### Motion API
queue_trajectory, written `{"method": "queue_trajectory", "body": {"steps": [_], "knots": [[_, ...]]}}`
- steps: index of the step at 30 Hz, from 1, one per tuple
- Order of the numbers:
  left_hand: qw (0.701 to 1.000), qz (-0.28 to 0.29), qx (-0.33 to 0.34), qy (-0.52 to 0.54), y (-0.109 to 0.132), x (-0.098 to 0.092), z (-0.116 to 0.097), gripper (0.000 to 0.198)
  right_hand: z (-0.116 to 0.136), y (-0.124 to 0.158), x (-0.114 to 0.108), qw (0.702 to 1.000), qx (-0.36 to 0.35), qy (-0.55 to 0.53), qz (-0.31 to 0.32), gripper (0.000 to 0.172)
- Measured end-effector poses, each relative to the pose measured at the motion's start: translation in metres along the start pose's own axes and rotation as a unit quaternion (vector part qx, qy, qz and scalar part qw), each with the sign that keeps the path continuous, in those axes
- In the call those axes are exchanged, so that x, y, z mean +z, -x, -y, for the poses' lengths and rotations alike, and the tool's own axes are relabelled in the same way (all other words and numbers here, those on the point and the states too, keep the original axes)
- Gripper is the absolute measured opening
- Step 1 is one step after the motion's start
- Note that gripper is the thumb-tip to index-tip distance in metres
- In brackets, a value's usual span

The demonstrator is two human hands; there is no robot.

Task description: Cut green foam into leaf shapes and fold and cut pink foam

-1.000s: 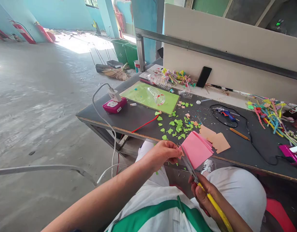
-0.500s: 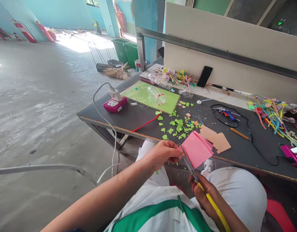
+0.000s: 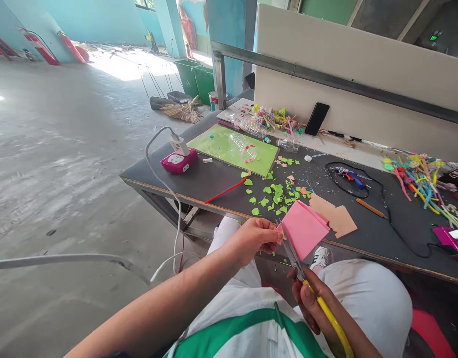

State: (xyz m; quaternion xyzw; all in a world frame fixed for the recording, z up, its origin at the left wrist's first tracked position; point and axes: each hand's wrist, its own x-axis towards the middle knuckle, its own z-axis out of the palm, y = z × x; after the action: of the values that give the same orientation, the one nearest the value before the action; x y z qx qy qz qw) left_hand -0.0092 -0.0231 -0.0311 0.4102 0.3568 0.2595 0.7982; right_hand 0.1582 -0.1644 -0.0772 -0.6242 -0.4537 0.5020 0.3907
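Observation:
My left hand [image 3: 261, 234] pinches a corner of a folded stack of pink paper [image 3: 306, 228] just beyond the table's front edge. A small peach-coloured piece shows at its fingertips, pressed against the pink corner. My right hand [image 3: 313, 298] is wrapped around the yellow handles of a pair of scissors [image 3: 296, 266]. The blades point up and to the left, and they lie across the pink paper close to my left fingertips. Peach paper sheets [image 3: 340, 221] rest on the table just behind the pink stack. Green paper scraps [image 3: 276, 194] are scattered to the left of them.
On the dark table [image 3: 150, 174] are a green board [image 3: 214, 144], clear plastic bottles [image 3: 243, 147], a pink power socket [image 3: 179, 161], a blue glue gun [image 3: 357, 180], a propped phone [image 3: 317, 119] and colourful pipe-cleaner bundles [image 3: 418, 179]. A white cable [image 3: 159, 181] hangs over the left edge.
The scissor handles have moved slightly in my right hand, and its lower fingers extend further down. The pink paper shifts very little. My left hand keeps its pinch.

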Motion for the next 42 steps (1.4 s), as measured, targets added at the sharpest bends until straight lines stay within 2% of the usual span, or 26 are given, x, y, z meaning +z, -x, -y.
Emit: {"method": "queue_trajectory", "body": {"steps": [4, 8, 15, 22, 25, 31, 42], "knots": [[0.999, -0.01, 0.012, 0.028, 0.003, 0.008, 0.002, 0.025, 0.001, 0.001, 0.004, 0.998, 0.019, -0.056, 0.018, 0.058], [0.999, -0.025, 0.007, 0.046, 0.007, 0.013, 0.003, 0.028, 0.004, 0.003, 0.002, 0.997, 0.036, -0.054, 0.035, 0.059], [1.0, -0.018, 0.01, 0.02, 0.006, 0.01, 0.0, 0.025, 0.009, 0.002, 0.0, 0.999, -0.016, -0.033, -0.021, 0.054], [1.0, -0.018, -0.001, -0.016, 0.007, 0.008, -0.005, 0.023, 0.018, 0.005, -0.003, 1.0, 0.024, -0.018, -0.007, 0.051], [1.0, -0.024, -0.008, -0.019, 0.008, 0.007, -0.006, 0.023, 0.011, 0.003, -0.003, 1.0, 0.01, 0.001, -0.001, 0.048], [1.0, -0.014, -0.006, -0.011, 0.008, 0.008, -0.005, 0.024, -0.005, -0.002, -0.001, 0.999, -0.01, 0.026, -0.025, 0.055], [1.0, -0.01, 0.001, 0.008, 0.006, 0.007, 0.0, 0.025, 0.008, 0.003, 0.0, 0.999, 0.024, 0.03, -0.034, 0.054]]}}
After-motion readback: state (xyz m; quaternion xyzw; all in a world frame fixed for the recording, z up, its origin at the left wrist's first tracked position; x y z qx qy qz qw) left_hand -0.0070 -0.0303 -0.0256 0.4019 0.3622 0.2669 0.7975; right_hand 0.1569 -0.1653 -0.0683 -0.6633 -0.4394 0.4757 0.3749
